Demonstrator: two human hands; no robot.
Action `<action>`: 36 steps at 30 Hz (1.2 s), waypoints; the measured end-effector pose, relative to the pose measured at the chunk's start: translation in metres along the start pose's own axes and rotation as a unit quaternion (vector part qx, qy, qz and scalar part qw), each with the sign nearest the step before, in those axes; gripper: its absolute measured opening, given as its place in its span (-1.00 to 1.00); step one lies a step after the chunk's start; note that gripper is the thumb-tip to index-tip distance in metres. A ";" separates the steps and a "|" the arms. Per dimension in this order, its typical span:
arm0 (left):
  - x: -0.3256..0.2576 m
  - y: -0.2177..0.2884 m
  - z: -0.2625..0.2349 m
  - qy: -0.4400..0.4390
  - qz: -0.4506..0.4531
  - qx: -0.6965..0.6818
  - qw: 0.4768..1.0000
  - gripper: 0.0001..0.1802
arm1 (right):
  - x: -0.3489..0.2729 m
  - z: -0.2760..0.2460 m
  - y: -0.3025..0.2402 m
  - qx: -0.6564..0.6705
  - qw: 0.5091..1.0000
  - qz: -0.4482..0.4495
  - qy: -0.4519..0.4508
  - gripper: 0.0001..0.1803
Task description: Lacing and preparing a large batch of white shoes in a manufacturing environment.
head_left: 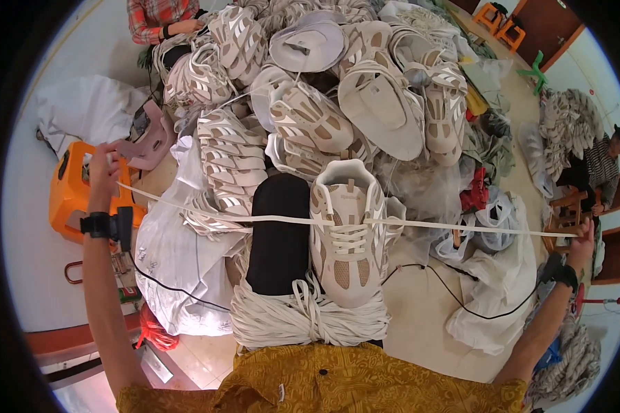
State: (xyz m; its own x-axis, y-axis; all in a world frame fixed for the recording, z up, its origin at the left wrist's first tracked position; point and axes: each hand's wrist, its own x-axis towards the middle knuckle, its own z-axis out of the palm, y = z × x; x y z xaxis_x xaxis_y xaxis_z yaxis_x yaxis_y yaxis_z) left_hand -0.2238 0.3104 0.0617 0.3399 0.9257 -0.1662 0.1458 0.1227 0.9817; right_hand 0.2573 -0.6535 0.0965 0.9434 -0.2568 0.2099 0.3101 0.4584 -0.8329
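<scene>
A beige-and-white sneaker upper (351, 275) stands in front of me with its toe pointing toward my body. Its flat cream shoelace (461, 226) is threaded through the eyelets and stretched out to both sides. At the far left my left hand (103, 168) is closed on one lace end. My right hand (582, 241), raised far out to the right, pinches the other end. Beside the upper lies a long black rounded pad (280, 234). A thick bundle of cream laces (303, 316) rests under both, close to my body.
Several more shoe uppers (310, 117) are heaped beyond. An orange plastic stool (69, 193) stands at left, with a white sack (179, 296) nearby. Plastic bags (496, 289) and a black cable (455, 303) lie at right. Two other people (162, 20) sit farther off.
</scene>
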 end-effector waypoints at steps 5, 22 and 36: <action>-0.091 -0.042 0.111 -0.115 0.367 0.361 0.849 -0.66 | -0.215 0.258 0.143 -0.286 0.903 0.085 -0.307 -0.63; -0.257 -0.097 0.273 -0.391 0.470 0.408 0.678 -0.82 | -0.365 0.298 0.247 -0.445 0.606 -0.340 -0.565 -0.92; -0.254 -0.106 0.274 -0.357 0.458 0.384 0.718 -0.91 | -0.363 0.295 0.265 -0.484 0.611 -0.249 -0.574 -0.94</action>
State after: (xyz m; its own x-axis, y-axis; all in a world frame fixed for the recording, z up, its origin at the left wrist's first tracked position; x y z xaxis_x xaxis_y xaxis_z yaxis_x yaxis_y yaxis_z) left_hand -0.0715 -0.0358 -0.0255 0.9695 0.0381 0.2420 -0.0678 -0.9076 0.4143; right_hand 0.0320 -0.1878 -0.0497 0.3934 0.8626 0.3182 0.9020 -0.2952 -0.3149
